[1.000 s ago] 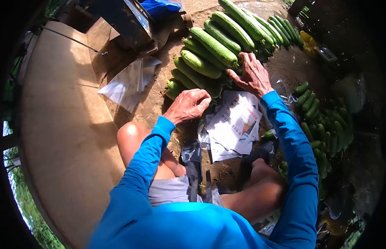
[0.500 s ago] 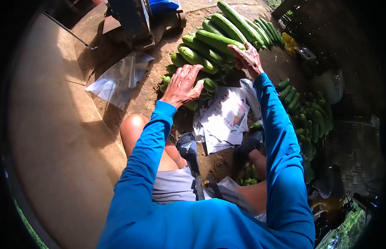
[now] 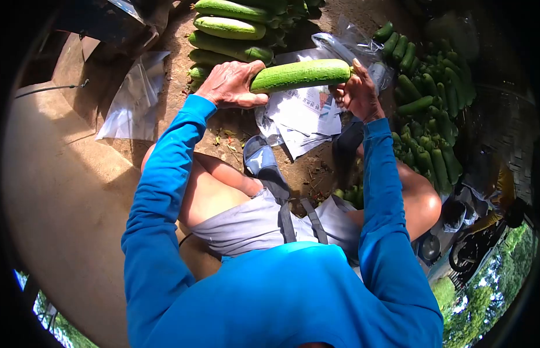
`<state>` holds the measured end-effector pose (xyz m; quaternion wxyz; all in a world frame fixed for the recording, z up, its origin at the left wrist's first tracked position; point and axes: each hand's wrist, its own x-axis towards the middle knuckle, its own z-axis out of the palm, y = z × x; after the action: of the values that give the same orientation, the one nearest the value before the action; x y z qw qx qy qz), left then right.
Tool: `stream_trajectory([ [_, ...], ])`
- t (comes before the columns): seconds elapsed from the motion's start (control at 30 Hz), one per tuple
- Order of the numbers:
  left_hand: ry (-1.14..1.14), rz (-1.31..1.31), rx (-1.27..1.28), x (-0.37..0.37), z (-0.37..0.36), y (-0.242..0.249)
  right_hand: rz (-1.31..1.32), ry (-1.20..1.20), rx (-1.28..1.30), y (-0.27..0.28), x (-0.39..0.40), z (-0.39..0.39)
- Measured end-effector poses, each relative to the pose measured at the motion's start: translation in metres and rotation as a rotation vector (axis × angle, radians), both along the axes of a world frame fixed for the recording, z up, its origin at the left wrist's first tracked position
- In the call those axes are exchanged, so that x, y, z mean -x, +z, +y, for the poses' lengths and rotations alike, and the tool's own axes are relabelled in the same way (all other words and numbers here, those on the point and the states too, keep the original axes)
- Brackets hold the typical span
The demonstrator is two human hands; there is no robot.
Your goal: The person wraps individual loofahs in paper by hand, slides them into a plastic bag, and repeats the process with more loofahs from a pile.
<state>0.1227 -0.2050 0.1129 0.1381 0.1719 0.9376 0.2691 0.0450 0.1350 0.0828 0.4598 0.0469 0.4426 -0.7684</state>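
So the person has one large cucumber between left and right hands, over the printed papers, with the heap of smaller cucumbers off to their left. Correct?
Wrong side: the heap of smaller cucumbers is to the person's right, per the head view. Large cucumber between left hand and right hand, over printed papers: correct.

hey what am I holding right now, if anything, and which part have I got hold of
A long green vegetable, held lengthwise over the printed papers: your left hand grips one end, your right hand the other.
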Motion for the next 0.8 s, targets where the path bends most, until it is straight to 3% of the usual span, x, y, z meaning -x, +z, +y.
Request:
stream_trajectory([
  [0.07, 0.036, -0.044, 0.034, -0.003, 0.003, -0.013, -0.009, -0.353, -0.061, -0.051, -0.024, 0.0],
  [0.13, 0.071, -0.07, 0.082, 0.001, 0.003, -0.019, 0.178, -0.462, -0.559, -0.116, -0.047, -0.015],
  [0.2, 0.18, -0.089, 0.061, 0.0, 0.006, -0.021, 1.231, 0.021, -1.21, -0.178, -0.077, -0.026],
  [0.4, 0.215, -0.206, 0.078, 0.006, 0.022, -0.031, 1.322, 0.672, -1.324, -0.193, -0.146, -0.025],
  [0.5, 0.195, -0.218, 0.077, 0.011, 0.031, -0.041, 1.427, 0.54, -1.289, -0.211, -0.172, -0.011],
  [0.6, 0.134, -0.244, 0.13, 0.014, 0.041, -0.047, 1.455, 0.665, -1.246, -0.213, -0.181, 0.002],
  [0.63, 0.12, -0.259, 0.118, 0.014, 0.044, -0.047, 1.534, 0.561, -1.215, -0.215, -0.183, 0.006],
  [0.8, 0.039, -0.287, 0.101, 0.016, 0.054, -0.05, 1.609, 0.61, -1.154, -0.211, -0.175, 0.011],
])
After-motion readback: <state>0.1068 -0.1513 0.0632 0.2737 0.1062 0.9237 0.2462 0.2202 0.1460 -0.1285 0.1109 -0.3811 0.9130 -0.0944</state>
